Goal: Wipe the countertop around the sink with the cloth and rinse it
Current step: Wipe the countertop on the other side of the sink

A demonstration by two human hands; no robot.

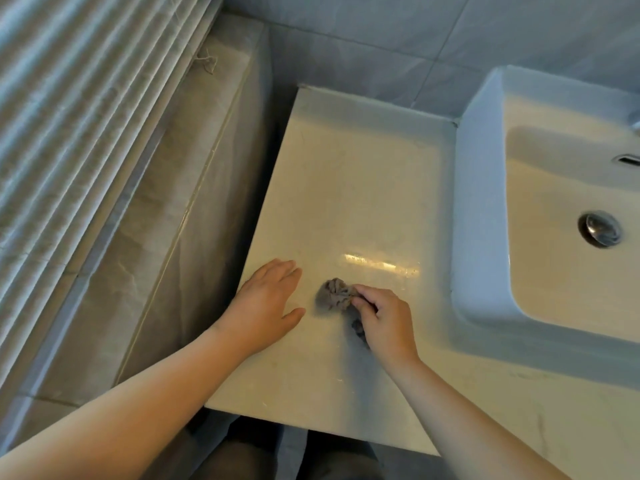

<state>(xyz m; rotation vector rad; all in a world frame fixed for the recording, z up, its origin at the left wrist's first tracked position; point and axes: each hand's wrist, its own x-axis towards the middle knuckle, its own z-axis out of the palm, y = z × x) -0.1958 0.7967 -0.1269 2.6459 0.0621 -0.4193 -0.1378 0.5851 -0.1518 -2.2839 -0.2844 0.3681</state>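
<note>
The right hand (384,323) has its fingers clamped on the crumpled cloth (334,294) on the surface (346,188) left of the sink (485,202), while the left hand (268,303) lies flat beside the cloth, fingers straight and together.

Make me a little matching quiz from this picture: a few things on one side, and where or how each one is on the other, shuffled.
Things:
1. left hand
2. right hand
3. cloth
4. drain plug

States:
a. in the sink
b. bunched up on the countertop
c. flat on the countertop, fingers straight
d. pinching the cloth

Pairs: 1-c, 2-d, 3-b, 4-a
</note>
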